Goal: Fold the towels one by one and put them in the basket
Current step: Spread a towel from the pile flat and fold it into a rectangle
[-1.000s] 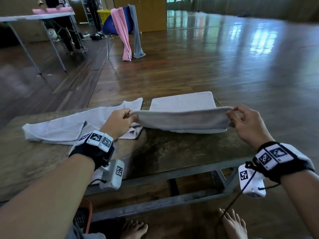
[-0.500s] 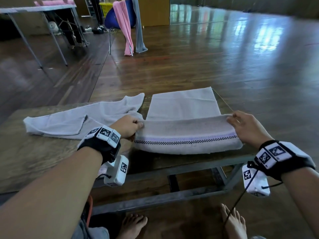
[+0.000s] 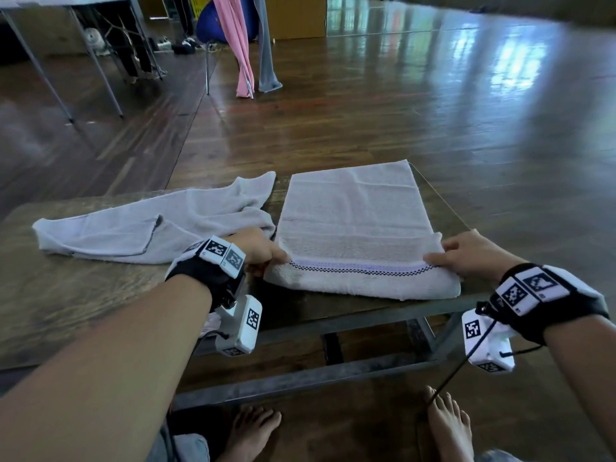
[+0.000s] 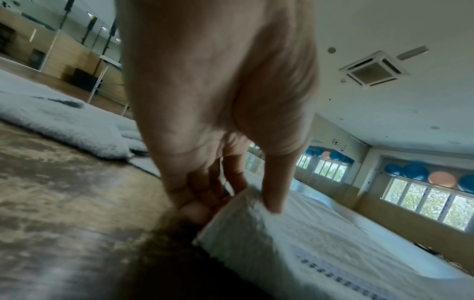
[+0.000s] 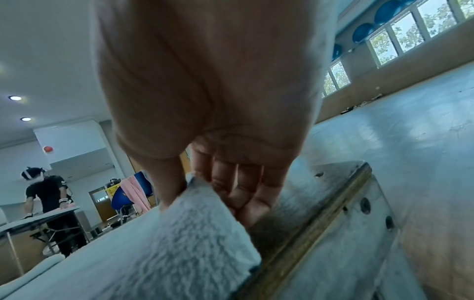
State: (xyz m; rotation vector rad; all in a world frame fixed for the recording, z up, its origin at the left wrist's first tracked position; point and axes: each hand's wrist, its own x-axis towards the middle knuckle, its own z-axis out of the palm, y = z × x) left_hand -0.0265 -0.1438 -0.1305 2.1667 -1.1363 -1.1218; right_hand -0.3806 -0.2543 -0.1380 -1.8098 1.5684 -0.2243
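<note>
A pale towel (image 3: 353,221) with a purple checked stripe lies flat on the right half of the low wooden table (image 3: 83,295), its near part folded over. My left hand (image 3: 263,253) pinches the folded edge's left corner (image 4: 243,205) between thumb and fingers. On the opposite side my right hand (image 3: 466,255) pinches the right corner (image 5: 197,194) the same way. A second, crumpled pale towel (image 3: 150,228) sprawls on the table's left half, touching my left hand. No basket shows clearly in any view.
The table's near edge and metal frame (image 3: 333,328) lie just below the towel; its right edge (image 5: 320,213) is close to my right hand. My bare feet (image 3: 253,431) stand underneath. Far back stand a chair (image 3: 216,21) draped with pink and grey towels, another table and a person (image 5: 51,194).
Both hands brought the lifted towel edge down and toward me, laying the fold flat on the table. The striped band now faces up near the table's front edge.
</note>
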